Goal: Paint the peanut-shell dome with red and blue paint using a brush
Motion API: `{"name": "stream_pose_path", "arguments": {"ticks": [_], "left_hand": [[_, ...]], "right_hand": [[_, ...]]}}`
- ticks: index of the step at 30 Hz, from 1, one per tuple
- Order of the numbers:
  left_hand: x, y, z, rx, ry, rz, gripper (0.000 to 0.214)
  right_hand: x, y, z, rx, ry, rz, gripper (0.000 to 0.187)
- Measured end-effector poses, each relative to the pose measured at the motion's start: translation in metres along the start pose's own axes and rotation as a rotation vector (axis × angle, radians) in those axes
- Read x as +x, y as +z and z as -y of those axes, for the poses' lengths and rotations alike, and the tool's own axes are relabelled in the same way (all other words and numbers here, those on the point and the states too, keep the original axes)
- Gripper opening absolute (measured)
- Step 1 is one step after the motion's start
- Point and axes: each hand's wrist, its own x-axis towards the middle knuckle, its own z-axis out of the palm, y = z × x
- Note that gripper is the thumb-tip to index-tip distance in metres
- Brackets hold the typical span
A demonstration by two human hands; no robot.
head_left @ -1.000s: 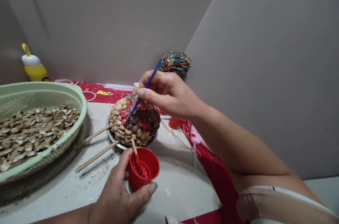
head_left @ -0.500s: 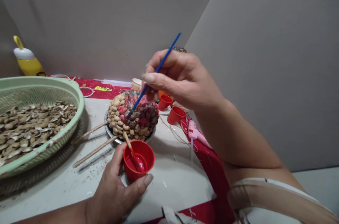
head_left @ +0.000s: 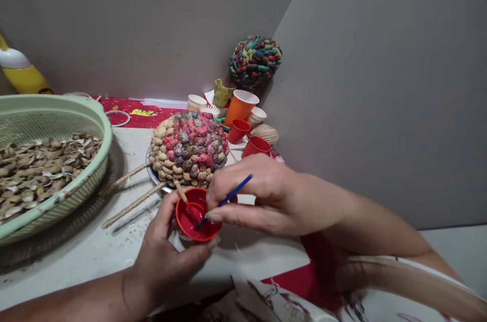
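Note:
My left hand (head_left: 167, 256) is wrapped round a small red cup of red paint (head_left: 196, 215) at the table's near edge. A wooden stick (head_left: 181, 193) leans in the cup. My right hand (head_left: 251, 195) pinches a thin blue paintbrush (head_left: 228, 199), its tip dipped in the cup. Just behind stands a dome covered in shells (head_left: 189, 147) on a metal plate, its right and top painted red, blue and dark, its left side bare tan.
A green colander of shells (head_left: 49, 159) fills the left. Two twine-wrapped sticks (head_left: 131, 195) lie by the dome. Behind it stand an orange cup (head_left: 239, 106), red cups (head_left: 239, 130), paper cups and a multicoloured shell ball (head_left: 254, 60). A yellow bottle (head_left: 21, 71) sits far left.
My right hand has come down from the dome's top to the red cup and put the brush tip in the paint. The left hand has kept its hold on the cup.

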Motion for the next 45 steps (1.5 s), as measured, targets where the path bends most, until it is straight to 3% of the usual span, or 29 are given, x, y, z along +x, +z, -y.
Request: {"name": "stream_pose_path", "arguments": {"ticks": [4, 11, 18, 24, 29, 36, 45], "left_hand": [[0.002, 0.001, -0.004, -0.039, -0.047, 0.004, 0.055], [0.0, 0.001, -0.014, -0.142, -0.18, -0.006, 0.059], [0.0, 0.002, -0.012, -0.254, -0.21, -0.056, 0.065], [0.003, 0.001, -0.011, -0.237, -0.151, -0.1, 0.062], [-0.002, 0.0, -0.007, -0.21, -0.186, -0.083, 0.064], [-0.002, 0.0, -0.006, -0.19, -0.227, -0.076, 0.071], [0.001, 0.001, -0.009, -0.195, -0.235, -0.067, 0.075]], "right_hand": [[-0.001, 0.003, -0.004, -0.025, -0.038, 0.002, 0.007], [-0.004, -0.004, 0.005, 0.057, 0.068, -0.212, 0.002], [-0.002, -0.007, -0.001, 0.354, 0.257, -0.496, 0.007], [0.0, -0.007, -0.01, 0.325, 0.165, -0.739, 0.012], [0.006, 0.006, -0.011, 0.016, 0.019, -0.882, 0.004], [0.01, 0.015, -0.023, -0.391, -0.35, -0.697, 0.026], [-0.003, 0.013, -0.024, -0.588, -0.438, -0.505, 0.022]]}}
